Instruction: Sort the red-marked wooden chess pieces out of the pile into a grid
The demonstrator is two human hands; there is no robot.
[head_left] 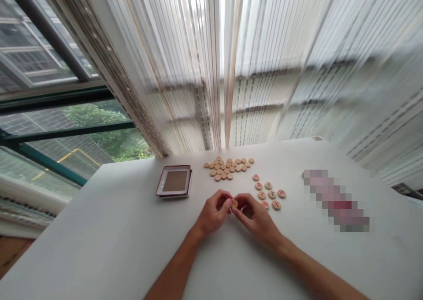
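Both hands are meeting above the white table (115,238), and a round wooden piece (234,203) with a red character is sitting right between their fingertips. The left hand (212,212) is pinching it from one side; the right hand (259,223) is gripping the opposite edge with thumb and fingertips — so both are grasping the same piece, and neither is hanging free. For good handling here, light pressure on the rim is looking wisest, with the thumbs leaving the mark uncovered and one hand steadying while the other is turning; a hard squeeze would be inviting a slip.

And the position — the piece is lying right of the left thumb and left of the right fingertips, its marked face showing to the wearer. Whether it is touching the table, I cannot tell. Beside and beyond the right hand, marked pieces (272,194) are lying in a loose group; farther off, plain-topped pieces (224,175) are clustering, with a square framed box (161,189) sitting to their left.
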